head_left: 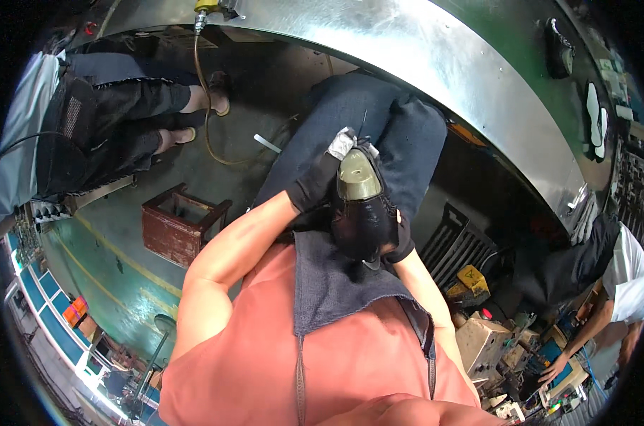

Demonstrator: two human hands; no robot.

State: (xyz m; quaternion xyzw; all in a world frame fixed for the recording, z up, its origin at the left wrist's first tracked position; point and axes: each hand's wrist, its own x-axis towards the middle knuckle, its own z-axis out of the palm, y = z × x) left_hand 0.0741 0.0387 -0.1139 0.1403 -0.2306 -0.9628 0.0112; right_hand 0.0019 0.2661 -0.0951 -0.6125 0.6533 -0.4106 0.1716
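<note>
Over my lap I hold a black shoe (363, 226) with an olive-green plastic shoe last (359, 177) in its opening. My left hand (319, 183), in a black glove, grips its left side. Something whitish (342, 143), a cloth or wrapped fingertips, shows at that hand's far end; I cannot tell which. Wrapped round the shoe's near right side is my right hand (401, 243), also in a black glove with bare fingertips. The shoe hides most of its fingers. A dark grey cloth (350, 280) lies over my front just below the shoe.
Ahead runs a metal-edged bench (435, 53) with a green surface, bearing a black shoe (560, 50) and white sole-shaped pieces (596, 121). A hose (207, 106) hangs at left, near a wooden stool (174, 231). People sit left and right; machinery (482, 341) stands at right.
</note>
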